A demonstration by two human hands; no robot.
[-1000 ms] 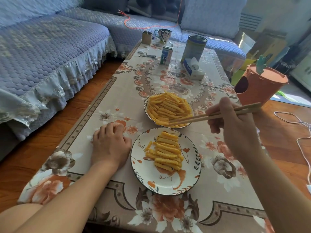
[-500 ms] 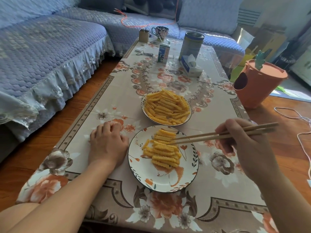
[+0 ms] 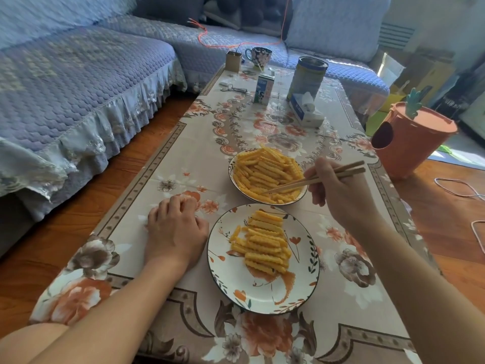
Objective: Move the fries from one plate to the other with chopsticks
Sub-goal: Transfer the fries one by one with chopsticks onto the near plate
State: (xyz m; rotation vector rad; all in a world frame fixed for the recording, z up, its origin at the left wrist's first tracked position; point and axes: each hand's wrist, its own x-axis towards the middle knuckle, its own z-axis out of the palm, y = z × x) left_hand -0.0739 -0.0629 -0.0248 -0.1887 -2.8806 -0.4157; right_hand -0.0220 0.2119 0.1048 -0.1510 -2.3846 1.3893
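Two plates of crinkle-cut fries stand on the flowered tablecloth. The far plate (image 3: 233,179) is heaped with fries (image 3: 262,170). The near, flower-patterned plate (image 3: 262,295) carries a smaller pile of fries (image 3: 263,245). My right hand (image 3: 338,195) grips a pair of wooden chopsticks (image 3: 315,179); their tips reach into the front of the far plate's heap. Whether a fry sits between the tips is unclear. My left hand (image 3: 174,229) rests on the cloth just left of the near plate with its fingers curled under, holding nothing.
Farther back on the table stand a milk carton (image 3: 264,89), a tall tin (image 3: 307,76), a tissue box (image 3: 305,111), a mug (image 3: 258,55) and scissors (image 3: 233,88). An orange bin (image 3: 409,143) stands on the floor at the right. A blue sofa (image 3: 78,82) runs along the left.
My right hand carried the chopsticks from the far plate down over the near plate, then back up to the far plate's heap. My left hand has stayed put.
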